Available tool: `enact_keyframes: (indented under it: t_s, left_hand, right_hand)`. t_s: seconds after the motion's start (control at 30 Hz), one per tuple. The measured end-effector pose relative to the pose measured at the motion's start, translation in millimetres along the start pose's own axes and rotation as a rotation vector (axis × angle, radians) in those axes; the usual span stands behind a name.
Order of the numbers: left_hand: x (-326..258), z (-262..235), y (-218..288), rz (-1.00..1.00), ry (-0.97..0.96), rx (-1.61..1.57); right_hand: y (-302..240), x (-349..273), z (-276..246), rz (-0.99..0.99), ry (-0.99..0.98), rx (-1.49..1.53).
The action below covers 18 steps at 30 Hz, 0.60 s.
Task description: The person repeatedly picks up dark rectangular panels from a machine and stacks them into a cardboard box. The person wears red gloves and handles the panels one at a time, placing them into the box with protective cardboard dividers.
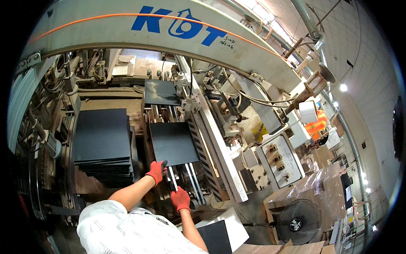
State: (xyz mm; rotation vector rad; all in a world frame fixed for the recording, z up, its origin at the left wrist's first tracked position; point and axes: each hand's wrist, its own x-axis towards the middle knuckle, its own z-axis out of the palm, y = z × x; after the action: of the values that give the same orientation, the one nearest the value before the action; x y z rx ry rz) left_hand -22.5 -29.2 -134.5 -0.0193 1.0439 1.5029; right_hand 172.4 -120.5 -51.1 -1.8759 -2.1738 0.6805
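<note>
The left hand (pixel 157 171), in a red glove, is laid with its fingers curled on the near corner of a black sheet (pixel 174 143) that lies flat on the feed bed of a large machine (pixel 127 25). The sheet is pressed at its corner rather than lifted, and no firm grasp around it can be made out. The right hand (pixel 180 199), also gloved in red, is set lower and nearer the body, closed over the near end of the bright metal rails (pixel 190 178) that run out from under the sheet; whether a rail is truly gripped cannot be told.

Nothing like a bin or tray is seen close to the hands. To the left of the left hand, a stack of black sheets (pixel 102 142) is piled in an open bay of the machine, its lower sheets fanned out unevenly. Beyond the sheet under the left hand, a 2nd black sheet (pixel 161 92) rests farther up the bed.

Just right of both hands, a long pale guide bar (pixel 220 156) bounds the bed. Below the right hand, a dark panel on a white board (pixel 218 235) lies near the forearm. Well to the right, a floor fan (pixel 297 221) stands among cardboard boxes (pixel 313 190)
</note>
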Motion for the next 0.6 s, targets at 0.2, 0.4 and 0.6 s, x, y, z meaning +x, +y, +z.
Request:
enact_keyframes:
  t_s: [0.2,0.4,0.6]
  left_hand:
    - [-37.8,10.0,13.2,-0.078,-0.182,0.200]
    - [-18.7,-2.9,11.6,-0.159,-0.212,-0.025]
    - [-27.7,10.9,7.4,-0.426,-0.270,-0.248]
  right_hand:
    - [16.8,-5.2,0.9,0.020,0.070,0.007]
    - [-5.5,-5.2,-9.5,-0.018,0.024,0.004]
    - [6.9,-16.7,-13.7,0.033,0.058,-0.030]
